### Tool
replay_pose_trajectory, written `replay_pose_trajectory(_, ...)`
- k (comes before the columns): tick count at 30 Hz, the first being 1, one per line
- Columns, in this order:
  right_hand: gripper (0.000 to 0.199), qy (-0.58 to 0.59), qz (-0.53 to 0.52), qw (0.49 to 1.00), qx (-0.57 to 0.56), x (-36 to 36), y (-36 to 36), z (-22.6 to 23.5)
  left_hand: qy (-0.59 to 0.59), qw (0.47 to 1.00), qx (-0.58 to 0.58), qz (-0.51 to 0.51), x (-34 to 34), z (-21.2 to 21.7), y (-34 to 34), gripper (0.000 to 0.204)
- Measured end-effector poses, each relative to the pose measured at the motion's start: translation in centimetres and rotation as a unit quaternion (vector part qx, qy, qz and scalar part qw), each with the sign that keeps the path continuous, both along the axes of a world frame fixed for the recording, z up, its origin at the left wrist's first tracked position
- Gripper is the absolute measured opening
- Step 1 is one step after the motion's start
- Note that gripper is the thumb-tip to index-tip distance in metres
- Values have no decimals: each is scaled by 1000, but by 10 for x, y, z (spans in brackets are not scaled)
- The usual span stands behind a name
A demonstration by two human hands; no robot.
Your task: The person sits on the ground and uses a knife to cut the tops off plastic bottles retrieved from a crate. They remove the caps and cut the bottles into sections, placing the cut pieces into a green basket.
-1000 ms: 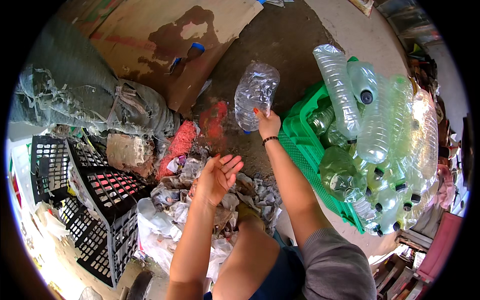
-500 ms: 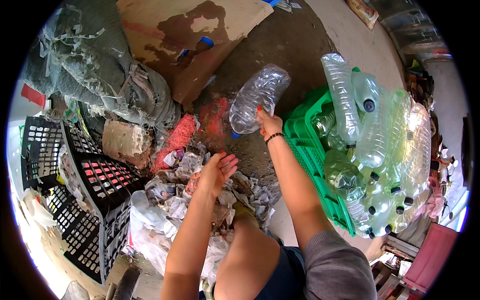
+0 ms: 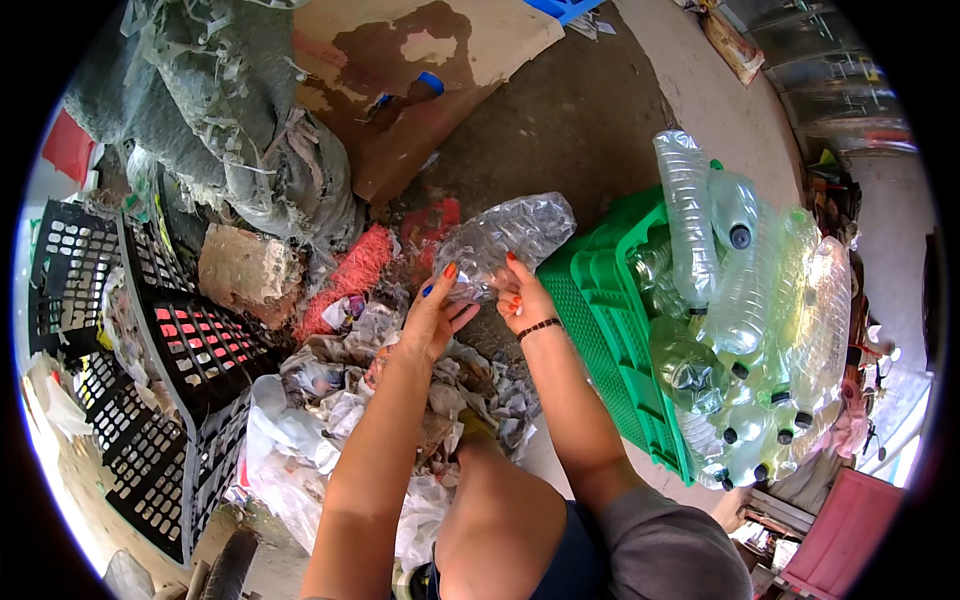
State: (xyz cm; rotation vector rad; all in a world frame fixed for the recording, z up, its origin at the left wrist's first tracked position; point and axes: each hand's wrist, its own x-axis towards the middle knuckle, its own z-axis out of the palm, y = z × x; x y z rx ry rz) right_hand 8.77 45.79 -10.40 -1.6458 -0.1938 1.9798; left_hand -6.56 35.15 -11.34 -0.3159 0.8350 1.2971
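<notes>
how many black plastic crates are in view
2, both on the person's left: one black crate tilted beside the pile of torn wrappers, and a second black crate behind it at the picture's left rim. Rubbish may hide more. The green crate is not counted.

— Where does the bottle sit?

— Between both sets of fingers, just beyond the fingertips of the left hand and the right hand.

— And to the right of the fingers?

— A crate, with a heap of bottles lying in it and on it.

— Below the fingers?

— A pile of scraps, running down toward the knee.

— To the left?

— A brick, then crates standing farther out.

— Beyond the fingertips?

— Cardboard on the ground, sacks to its left.
</notes>
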Motion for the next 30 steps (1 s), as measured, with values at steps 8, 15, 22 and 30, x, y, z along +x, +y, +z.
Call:
replay_pose_trajectory(8,34,-137,-51,985,96,-23,-10,17,-134,976,-81,150,43,-10,4,52)
replay_pose_trajectory(15,41,-173,-6,971,164,-18,-8,12,-162,962,-88,202,33,-6,17,25)
replay_pose_trajectory(22,55,-74,-2,997,12,5,11,-13,-231,937,-94,245,32,-19,-6,21)
replay_pose_trajectory(30,38,-258,-9,921,291,-7,20,-14,-250,940,-125,193,40,-13,-8,28)
